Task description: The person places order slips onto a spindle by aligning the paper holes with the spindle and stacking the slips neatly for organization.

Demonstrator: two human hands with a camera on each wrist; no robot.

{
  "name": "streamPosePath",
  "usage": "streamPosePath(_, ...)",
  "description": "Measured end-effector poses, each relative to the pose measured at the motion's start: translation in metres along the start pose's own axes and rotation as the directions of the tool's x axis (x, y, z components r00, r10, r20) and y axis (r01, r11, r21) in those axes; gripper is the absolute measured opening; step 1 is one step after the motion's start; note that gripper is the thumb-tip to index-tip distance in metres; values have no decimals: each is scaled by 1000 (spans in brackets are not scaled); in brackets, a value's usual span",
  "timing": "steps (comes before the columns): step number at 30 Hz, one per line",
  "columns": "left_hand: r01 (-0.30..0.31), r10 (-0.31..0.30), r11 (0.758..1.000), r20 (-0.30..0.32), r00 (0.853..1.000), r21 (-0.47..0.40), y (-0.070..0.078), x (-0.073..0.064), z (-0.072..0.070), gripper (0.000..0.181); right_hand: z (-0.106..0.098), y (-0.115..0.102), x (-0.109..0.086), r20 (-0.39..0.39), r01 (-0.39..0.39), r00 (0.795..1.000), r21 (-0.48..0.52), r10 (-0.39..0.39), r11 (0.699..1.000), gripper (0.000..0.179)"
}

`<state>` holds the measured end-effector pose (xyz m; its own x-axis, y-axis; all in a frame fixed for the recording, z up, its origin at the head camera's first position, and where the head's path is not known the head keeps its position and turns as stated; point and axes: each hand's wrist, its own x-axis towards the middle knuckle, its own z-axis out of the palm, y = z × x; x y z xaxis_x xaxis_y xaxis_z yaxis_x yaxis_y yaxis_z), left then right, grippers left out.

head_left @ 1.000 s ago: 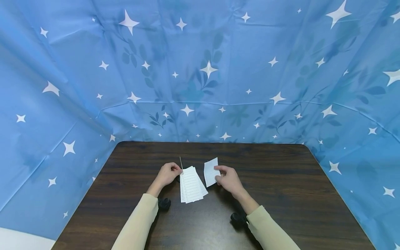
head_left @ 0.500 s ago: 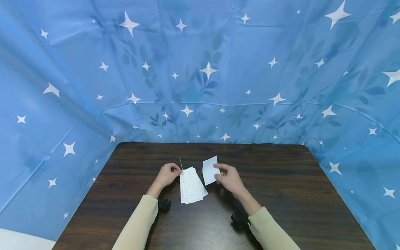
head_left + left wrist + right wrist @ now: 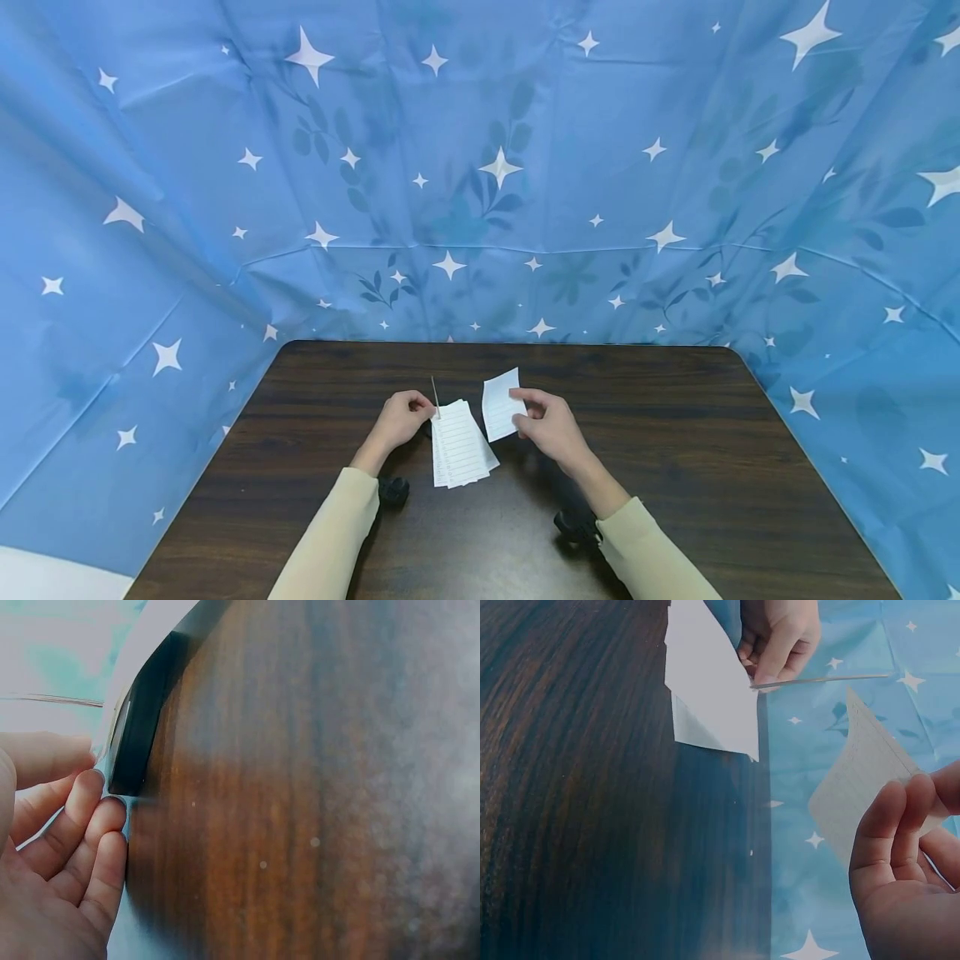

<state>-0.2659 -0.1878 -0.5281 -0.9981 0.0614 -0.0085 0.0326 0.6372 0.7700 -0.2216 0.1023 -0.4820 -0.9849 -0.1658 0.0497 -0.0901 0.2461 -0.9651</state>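
Near the middle of the table, a fanned stack of lined white paper slips point(image 3: 460, 446) lies by a thin upright spike point(image 3: 435, 393). My left hand point(image 3: 405, 417) pinches the stack's upper left corner beside the spike. In the left wrist view a dark block point(image 3: 142, 727) shows under the slips; whether the spike pierces them I cannot tell. To the right of the stack, a single paper slip point(image 3: 501, 404) is held up off the table. My right hand point(image 3: 551, 427) pinches that slip along its right edge, and it curves slightly in the right wrist view.
The dark wood-grain table point(image 3: 675, 467) fills the lower part of the head view. Blue cloth with white stars point(image 3: 480, 167) hangs behind it and at both sides. Black wrist cameras point(image 3: 393, 492) sit under both wrists.
The right hand's single slip has risen a little and shifted slightly left, closer to the stack. My left hand and the stack have stayed in place.
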Motion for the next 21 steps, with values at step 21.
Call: streamPosePath(21, -49, 50, 999, -56, 997, 3, 7, -4, -10, 9, 2, -16, -1, 32, 68, 997, 7, -69, 998, 45)
